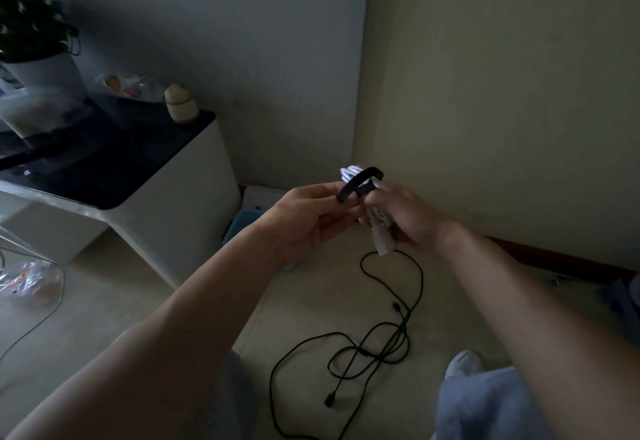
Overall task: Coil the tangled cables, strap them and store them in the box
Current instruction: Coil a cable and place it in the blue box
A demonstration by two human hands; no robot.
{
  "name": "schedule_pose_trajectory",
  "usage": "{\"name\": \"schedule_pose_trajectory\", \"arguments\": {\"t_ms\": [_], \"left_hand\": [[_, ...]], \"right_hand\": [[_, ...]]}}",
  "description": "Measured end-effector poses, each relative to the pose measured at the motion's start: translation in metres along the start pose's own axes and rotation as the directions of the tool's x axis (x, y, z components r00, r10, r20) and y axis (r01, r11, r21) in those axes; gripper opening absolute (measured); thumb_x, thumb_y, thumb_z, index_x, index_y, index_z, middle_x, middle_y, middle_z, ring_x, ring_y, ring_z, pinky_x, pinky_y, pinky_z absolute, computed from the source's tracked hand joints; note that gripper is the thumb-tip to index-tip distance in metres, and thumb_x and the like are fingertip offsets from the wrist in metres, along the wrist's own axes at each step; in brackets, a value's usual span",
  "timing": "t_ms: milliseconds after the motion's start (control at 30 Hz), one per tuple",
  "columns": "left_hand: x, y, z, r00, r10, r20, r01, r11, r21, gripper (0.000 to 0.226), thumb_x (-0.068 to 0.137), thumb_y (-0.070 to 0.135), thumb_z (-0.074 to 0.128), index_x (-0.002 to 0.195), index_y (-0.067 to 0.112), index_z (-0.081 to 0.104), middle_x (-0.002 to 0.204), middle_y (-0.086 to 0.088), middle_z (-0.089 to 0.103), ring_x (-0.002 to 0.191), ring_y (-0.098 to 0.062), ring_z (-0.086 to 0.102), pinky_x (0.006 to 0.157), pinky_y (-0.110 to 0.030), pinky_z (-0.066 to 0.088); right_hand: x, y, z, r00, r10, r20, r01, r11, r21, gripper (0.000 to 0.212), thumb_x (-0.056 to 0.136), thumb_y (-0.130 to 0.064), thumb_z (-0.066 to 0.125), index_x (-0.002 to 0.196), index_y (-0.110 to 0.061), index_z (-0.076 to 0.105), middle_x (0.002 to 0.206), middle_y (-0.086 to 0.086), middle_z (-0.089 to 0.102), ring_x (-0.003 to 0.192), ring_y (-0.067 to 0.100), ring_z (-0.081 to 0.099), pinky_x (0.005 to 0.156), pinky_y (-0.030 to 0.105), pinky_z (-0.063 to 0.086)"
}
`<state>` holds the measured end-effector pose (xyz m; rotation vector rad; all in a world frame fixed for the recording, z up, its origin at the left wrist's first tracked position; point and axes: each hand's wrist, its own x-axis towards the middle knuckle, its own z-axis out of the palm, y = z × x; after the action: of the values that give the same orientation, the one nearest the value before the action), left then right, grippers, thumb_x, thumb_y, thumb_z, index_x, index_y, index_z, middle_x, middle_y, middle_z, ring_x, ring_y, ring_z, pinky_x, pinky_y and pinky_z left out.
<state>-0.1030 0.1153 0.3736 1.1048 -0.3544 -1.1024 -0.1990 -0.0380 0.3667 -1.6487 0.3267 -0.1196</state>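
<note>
Centre frame, both hands up above the floor. R hand [408, 218] has its fingers curled round a white cable bundle [381, 237]. The bundle's long axis is near vertical, top loops poking up by the wall corner, bottom end hanging toward lower right. Its mid section is hidden behind the R fingers.

L hand [304, 218] pinches the lower-left end of a black strap [360, 180] btw thumb and fingertips. The strap arcs from lower left to upper right across the top of the bundle. Can't tell if it goes fully round; light is dim and the far end blurs into the fingers.

Below the hands, a black cable [398, 335] sprawls in loose tangled loops on the floor, one plug end at lower centre, and it's cut off by the bottom edge.

Behind the L hand there's a white object [259, 197], mostly blocked, so no telling what it is. Left of frame: a cabinet [180, 183] w/ dark top and a potted plant [31, 24] in the upper left corner.
</note>
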Motion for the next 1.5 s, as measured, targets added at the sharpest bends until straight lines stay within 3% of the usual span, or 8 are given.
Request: {"name": "schedule_pose_trajectory", "arguments": {"t_ms": [333,633,800,967,1133,1333,1400,1500], "left_hand": [[-0.001,-0.008,0.012,1.000,0.010,-0.012,-0.010,0.999,-0.041,0.008,0.079,0.021,0.072,0.082,0.018,0.079,0.083,0.000,0.071,0.074,-0.009,0.064,0.069,-0.019,0.054],[0.002,-0.013,0.019,0.990,-0.008,-0.140,-0.006,0.995,-0.099,0.027,0.089,0.025,0.070,0.111,0.011,0.072,0.103,-0.008,0.070,0.086,-0.015,0.067,0.079,-0.024,0.051],[0.007,-0.018,0.022,0.972,0.016,-0.234,-0.042,0.994,-0.103,0.008,0.092,0.012,0.065,0.092,0.009,0.073,0.096,-0.011,0.070,0.083,-0.017,0.065,0.078,-0.026,0.050],[0.007,-0.019,0.022,0.956,0.076,-0.283,-0.104,0.991,-0.088,0.016,0.092,0.009,0.066,0.079,0.008,0.075,0.081,-0.009,0.075,0.071,-0.015,0.072,0.061,-0.025,0.056],[0.008,-0.019,0.022,0.942,0.086,-0.323,-0.109,0.992,-0.055,0.021,0.091,0.008,0.068,0.073,0.008,0.077,0.078,-0.010,0.075,0.069,-0.017,0.072,0.058,-0.024,0.056],[0.009,-0.019,0.020,0.927,0.064,-0.370,-0.080,0.996,-0.027,0.013,0.091,0.013,0.071,0.091,0.001,0.072,0.090,-0.017,0.073,0.080,-0.025,0.070,0.071,-0.031,0.057],[0.008,-0.018,0.020,0.922,0.056,-0.384,-0.072,0.997,-0.028,0.014,0.090,0.014,0.071,0.092,0.000,0.072,0.096,-0.019,0.072,0.086,-0.029,0.068,0.082,-0.037,0.055],[0.009,-0.018,0.019,0.912,0.057,-0.406,-0.076,0.997,-0.030,0.016,0.089,0.014,0.073,0.096,-0.001,0.072,0.094,-0.019,0.071,0.083,-0.028,0.069,0.079,-0.036,0.055]], "right_hand": [[0.000,0.004,0.002,0.995,0.011,0.099,-0.015,0.999,0.036,0.022,0.079,-0.030,0.058,0.087,-0.034,0.077,0.076,-0.015,0.070,0.075,-0.001,0.065,0.066,0.017,0.049],[0.003,0.007,0.009,0.998,0.058,0.016,-0.056,0.990,-0.127,0.050,0.075,-0.044,0.065,0.119,-0.019,0.062,0.092,-0.008,0.065,0.083,0.006,0.061,0.067,0.026,0.042],[0.005,0.014,0.011,1.000,0.002,0.018,0.001,0.991,-0.133,0.008,0.096,-0.022,0.063,0.100,-0.029,0.064,0.071,-0.023,0.066,0.066,-0.008,0.062,0.051,0.014,0.047],[0.004,0.011,0.017,0.997,0.076,0.011,-0.074,0.992,-0.104,0.040,0.078,-0.046,0.068,0.115,-0.034,0.062,0.096,-0.009,0.071,0.082,0.008,0.070,0.055,0.030,0.055],[0.003,0.013,0.015,0.996,0.042,0.082,-0.040,0.999,-0.032,0.027,0.080,-0.044,0.070,0.107,-0.041,0.066,0.102,-0.006,0.073,0.092,0.013,0.072,0.074,0.039,0.062],[0.009,0.015,0.008,0.991,0.130,0.015,-0.128,0.984,-0.122,0.110,0.066,-0.059,0.083,0.156,-0.028,0.027,0.131,-0.008,0.061,0.117,0.010,0.059,0.090,0.032,0.047],[0.008,0.011,0.002,0.992,0.065,-0.106,-0.087,0.971,-0.224,0.116,0.063,-0.061,0.081,0.158,-0.028,0.023,0.136,-0.006,0.051,0.123,0.010,0.050,0.095,0.029,0.042],[0.001,0.006,-0.006,0.963,-0.219,-0.159,0.131,0.890,-0.436,0.076,0.067,-0.055,0.072,0.139,-0.037,0.051,0.128,-0.003,0.049,0.116,0.010,0.051,0.096,0.025,0.042]]}}
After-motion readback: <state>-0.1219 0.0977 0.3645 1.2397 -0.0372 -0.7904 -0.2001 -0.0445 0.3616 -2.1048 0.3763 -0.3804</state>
